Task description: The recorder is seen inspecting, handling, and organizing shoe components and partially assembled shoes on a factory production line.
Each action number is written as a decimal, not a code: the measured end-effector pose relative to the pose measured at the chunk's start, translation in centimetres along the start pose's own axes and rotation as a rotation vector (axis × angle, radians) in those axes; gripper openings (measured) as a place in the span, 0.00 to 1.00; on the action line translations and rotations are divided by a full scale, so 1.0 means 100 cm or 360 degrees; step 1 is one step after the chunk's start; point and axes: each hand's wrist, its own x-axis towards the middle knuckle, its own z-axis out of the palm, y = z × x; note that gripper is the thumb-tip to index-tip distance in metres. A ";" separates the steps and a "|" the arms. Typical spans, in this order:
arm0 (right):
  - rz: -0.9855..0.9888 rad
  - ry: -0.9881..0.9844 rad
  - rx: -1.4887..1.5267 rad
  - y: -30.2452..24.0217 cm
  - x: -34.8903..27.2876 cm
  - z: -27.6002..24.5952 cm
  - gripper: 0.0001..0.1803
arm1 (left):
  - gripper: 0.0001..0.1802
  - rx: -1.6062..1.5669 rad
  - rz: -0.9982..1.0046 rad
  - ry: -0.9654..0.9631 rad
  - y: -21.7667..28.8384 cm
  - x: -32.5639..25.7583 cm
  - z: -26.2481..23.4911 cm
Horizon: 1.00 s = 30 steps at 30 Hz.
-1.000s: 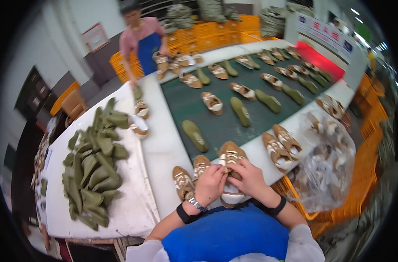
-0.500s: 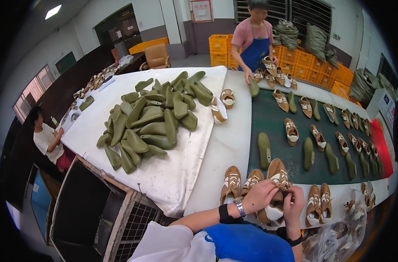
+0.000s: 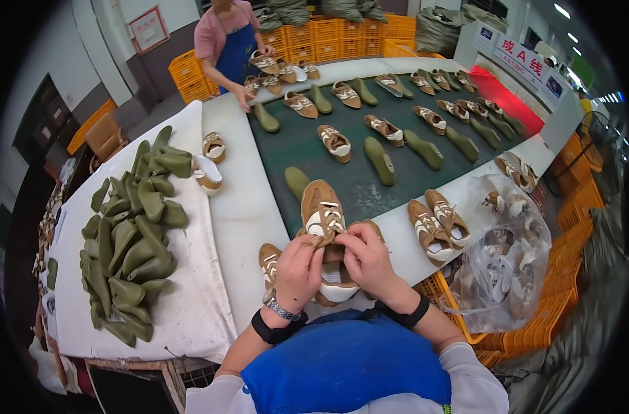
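Both our hands are closed on one tan shoe upper (image 3: 323,214) at the near edge of the table: our left hand (image 3: 297,270) pinches its near end from the left, and our right hand (image 3: 370,261) grips it from the right, fingers curled by the laces. The upper points away from us, its toe out over the green belt (image 3: 349,176). Another upper (image 3: 334,284) lies under our hands, one more (image 3: 268,263) just left of them, and a pair (image 3: 438,222) sits to the right.

Risks, as we judge them: our grip is all at the near end, so the toe could droop or twist and come down skewed. The upper beneath could get dragged if our knuckles catch it. Green lasts (image 3: 381,160) and other uppers sit near on the belt, so a careless push forward might knock the nearest last (image 3: 297,182). A plastic bag (image 3: 511,265) of uppers hangs at the right edge; a wide elbow could snag it. Across the belt a co-worker's hand (image 3: 245,101) rests on the white table.
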 end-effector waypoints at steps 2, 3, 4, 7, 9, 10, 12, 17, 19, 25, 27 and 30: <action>0.0088 -0.0019 0.0058 -0.001 -0.001 -0.004 0.10 | 0.05 -0.0014 0.0014 -0.0018 -0.001 -0.001 0.003; 0.0113 -0.0164 0.0202 -0.001 -0.003 -0.008 0.08 | 0.05 0.0027 0.0041 0.0012 0.000 0.000 0.003; 0.0135 -0.0308 0.0347 -0.001 -0.004 -0.009 0.07 | 0.05 0.0069 0.0068 0.0044 0.000 0.002 0.002; 0.0147 -0.0415 0.0566 -0.002 -0.018 -0.006 0.05 | 0.05 -0.0105 -0.0234 0.0009 -0.014 0.010 -0.003; 0.0128 -0.0425 0.0522 0.003 -0.018 -0.008 0.05 | 0.09 -0.0163 -0.0257 -0.0037 -0.022 0.009 -0.003; 0.0130 -0.0415 0.0519 0.005 -0.014 -0.008 0.05 | 0.09 -0.0164 -0.0249 -0.0044 -0.022 0.008 -0.002; 0.0237 -0.0013 0.0413 0.005 -0.008 -0.008 0.05 | 0.15 -0.0213 -0.0036 -0.0136 -0.012 0.008 -0.003; 0.0055 0.0184 0.0404 0.005 -0.003 -0.008 0.17 | 0.19 -0.0036 0.0013 -0.0645 0.003 0.014 -0.006; 0.0043 0.0224 0.0392 0.004 -0.001 -0.008 0.17 | 0.17 -0.0007 0.0033 -0.0640 0.005 0.012 -0.005; 0.0164 0.0255 0.0366 0.025 -0.002 -0.008 0.15 | 0.12 -0.0394 -0.0100 -0.0720 -0.011 0.008 -0.016; 0.0201 0.0237 0.0352 0.026 -0.002 -0.006 0.15 | 0.11 -0.0507 -0.0166 -0.0760 -0.017 0.007 -0.020; 0.0017 0.0177 0.0244 0.022 0.009 -0.009 0.13 | 0.11 -0.0452 -0.0280 -0.0592 -0.025 0.004 -0.024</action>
